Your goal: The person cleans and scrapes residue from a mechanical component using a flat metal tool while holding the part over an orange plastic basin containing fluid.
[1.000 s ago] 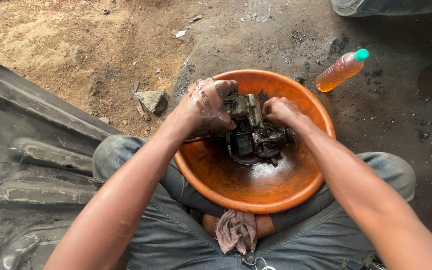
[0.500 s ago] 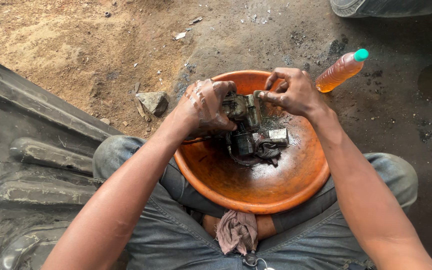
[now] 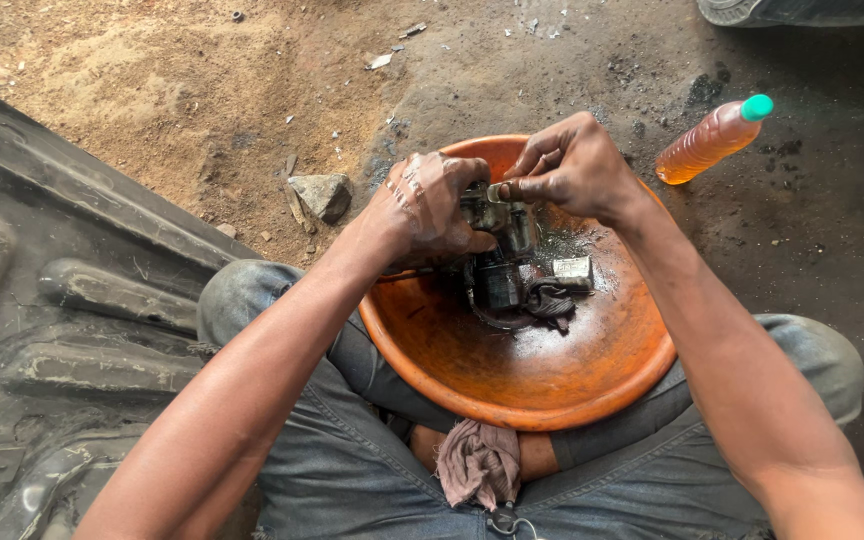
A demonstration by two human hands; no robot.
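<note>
Since half a second ago the right hand (image 3: 570, 165) has drawn nearer the left, its fingers now curled and pinching the top far edge of the grimy dark metal engine part (image 3: 508, 262). The left hand (image 3: 424, 210) still wraps the part's left side, fingers pressed tight round it. The part stands in the far half of the round orange plastic basin (image 3: 522, 385), propped between the person's knees.

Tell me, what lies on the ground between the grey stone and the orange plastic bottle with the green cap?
In the head view, the round orange basin lies between the grey stone and the bottle, with both hands on a greasy metal engine part inside.
</note>
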